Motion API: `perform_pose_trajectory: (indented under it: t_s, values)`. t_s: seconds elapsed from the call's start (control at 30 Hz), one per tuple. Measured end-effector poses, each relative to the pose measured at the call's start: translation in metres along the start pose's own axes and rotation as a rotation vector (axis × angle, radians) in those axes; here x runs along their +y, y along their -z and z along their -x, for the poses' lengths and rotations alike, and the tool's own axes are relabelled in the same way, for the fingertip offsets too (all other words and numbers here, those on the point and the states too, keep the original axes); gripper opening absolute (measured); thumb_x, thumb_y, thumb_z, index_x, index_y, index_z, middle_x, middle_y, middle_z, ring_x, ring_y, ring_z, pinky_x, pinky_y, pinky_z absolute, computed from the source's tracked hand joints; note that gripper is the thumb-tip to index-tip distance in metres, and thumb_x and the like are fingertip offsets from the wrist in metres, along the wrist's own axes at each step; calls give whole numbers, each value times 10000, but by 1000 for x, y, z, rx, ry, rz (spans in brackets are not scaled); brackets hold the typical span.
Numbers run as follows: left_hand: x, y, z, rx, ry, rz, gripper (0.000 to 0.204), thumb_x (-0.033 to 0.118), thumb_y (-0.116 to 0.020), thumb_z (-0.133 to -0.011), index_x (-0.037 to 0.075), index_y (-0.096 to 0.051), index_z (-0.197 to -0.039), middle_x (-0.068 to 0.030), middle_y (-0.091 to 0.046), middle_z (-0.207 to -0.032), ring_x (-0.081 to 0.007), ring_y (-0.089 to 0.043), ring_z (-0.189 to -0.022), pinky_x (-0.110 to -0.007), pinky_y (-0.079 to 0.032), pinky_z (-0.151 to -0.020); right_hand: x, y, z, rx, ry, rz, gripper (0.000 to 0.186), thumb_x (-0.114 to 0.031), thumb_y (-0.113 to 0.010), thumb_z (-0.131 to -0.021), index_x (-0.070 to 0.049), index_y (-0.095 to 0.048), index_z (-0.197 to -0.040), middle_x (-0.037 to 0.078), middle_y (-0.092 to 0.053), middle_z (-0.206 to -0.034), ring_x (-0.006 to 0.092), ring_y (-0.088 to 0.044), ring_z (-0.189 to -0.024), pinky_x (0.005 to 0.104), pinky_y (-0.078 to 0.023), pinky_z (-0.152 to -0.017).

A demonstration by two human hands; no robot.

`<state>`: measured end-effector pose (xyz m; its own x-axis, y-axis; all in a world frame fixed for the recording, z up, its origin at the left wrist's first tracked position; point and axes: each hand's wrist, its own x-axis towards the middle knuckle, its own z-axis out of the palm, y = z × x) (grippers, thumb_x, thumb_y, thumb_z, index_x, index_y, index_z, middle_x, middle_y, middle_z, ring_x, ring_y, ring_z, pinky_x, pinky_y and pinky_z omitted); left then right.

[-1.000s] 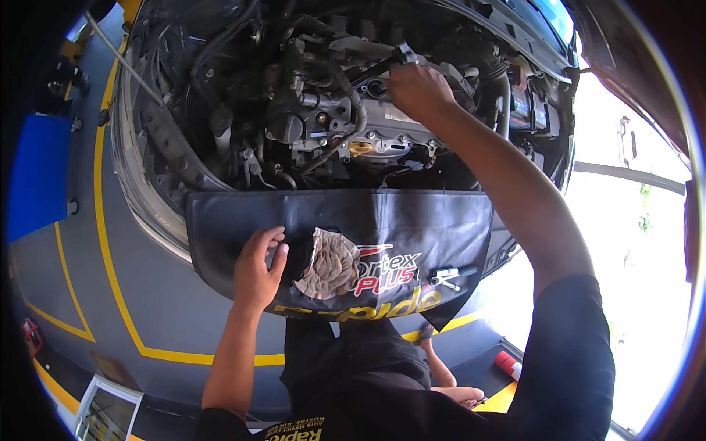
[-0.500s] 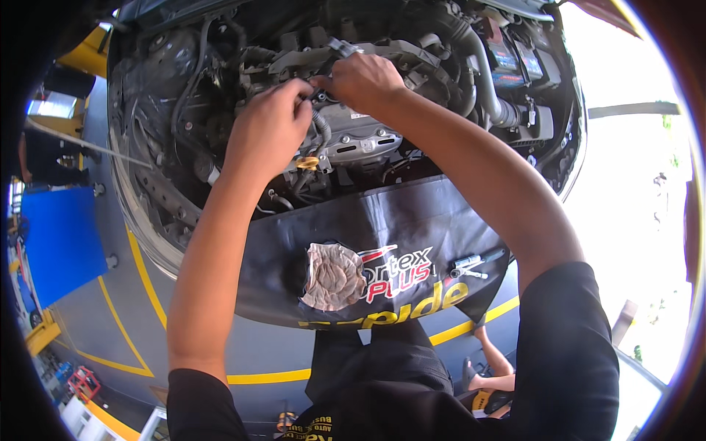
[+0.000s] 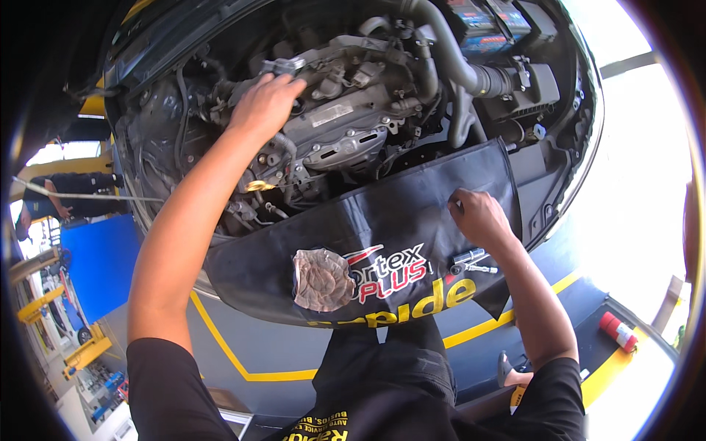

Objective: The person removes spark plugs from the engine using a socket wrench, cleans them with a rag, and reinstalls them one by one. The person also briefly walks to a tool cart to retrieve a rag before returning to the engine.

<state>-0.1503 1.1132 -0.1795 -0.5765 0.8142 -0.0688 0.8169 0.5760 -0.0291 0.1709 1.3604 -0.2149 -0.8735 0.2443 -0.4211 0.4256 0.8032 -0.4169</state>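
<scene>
My left hand (image 3: pixel 266 106) rests over the top of the engine (image 3: pixel 331 110), its fingers stretched out beside a grey plug-like part (image 3: pixel 283 66). Whether the fingertips touch that part cannot be made out. Above the black fender cover (image 3: pixel 397 198), my right hand (image 3: pixel 482 219) has its fingers curled in; anything inside them is hidden. Just below it, a ratchet and socket pieces (image 3: pixel 474 261) lie on the cover. A crumpled brown sheet (image 3: pixel 323 279), perhaps a rag or paper, lies further left on the cover.
A yellow dipstick handle (image 3: pixel 259 186) sticks up at the engine's front. Battery (image 3: pixel 489 26) and air-filter box (image 3: pixel 522 92) sit at the bay's right. A fire extinguisher (image 3: pixel 618 332) and a person's foot (image 3: pixel 515 373) are at lower right. Another person (image 3: pixel 62 195) stands far left.
My right hand has left the engine and come back toward me, over the cover near the tools. My left hand stays at the engine, its fingers now straighter. The view has shifted and tilted.
</scene>
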Motion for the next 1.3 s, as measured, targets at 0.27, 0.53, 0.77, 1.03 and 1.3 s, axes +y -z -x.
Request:
perform_pose_trajectory:
  t_s: [0.27,0.53,0.77,1.03,1.3]
  values:
    - [8,9,-5,-159,109,-115,293,223,-672,-932,44,-582,-1145,-183,-674,-1141,-410,-655,-1060,-499,-541,-855,50,-6,34,30,-89,-163,198,-191,-621,-931,-36,-697,-1027,203,-719,-882,390,-694,-868,466,-547,-815]
    - [10,6,-6,-198,321,-81,249,157,-679,-907,39,-592,-1109,-184,-652,-1102,-424,-645,-1032,-518,-525,-867,63,-2,48,29,-37,-270,198,-187,-622,-930,-28,-690,-1026,207,-716,-893,393,-693,-884,469,-542,-822]
    - [11,9,-5,-118,285,-110,231,184,-671,-921,26,-615,-1080,-214,-671,-1042,-435,-655,-1004,-525,-529,-853,62,-11,57,-7,-17,-339,195,-183,-619,-928,-23,-685,-1019,216,-712,-904,393,-692,-890,471,-541,-819]
    - [16,8,-4,-71,257,-99,205,110,-645,-926,44,-576,-1108,-208,-664,-1095,-421,-639,-1048,-530,-510,-871,62,-17,65,-19,8,-382,212,-173,-614,-938,-16,-688,-1061,206,-713,-906,375,-695,-880,452,-540,-814]
    - [20,7,-4,-7,132,-103,252,237,-615,-986,18,-582,-1105,-257,-696,-993,-447,-669,-965,-561,-517,-824,58,-23,69,-29,0,-400,209,-177,-620,-939,-21,-685,-1062,207,-704,-875,377,-691,-849,455,-537,-789]
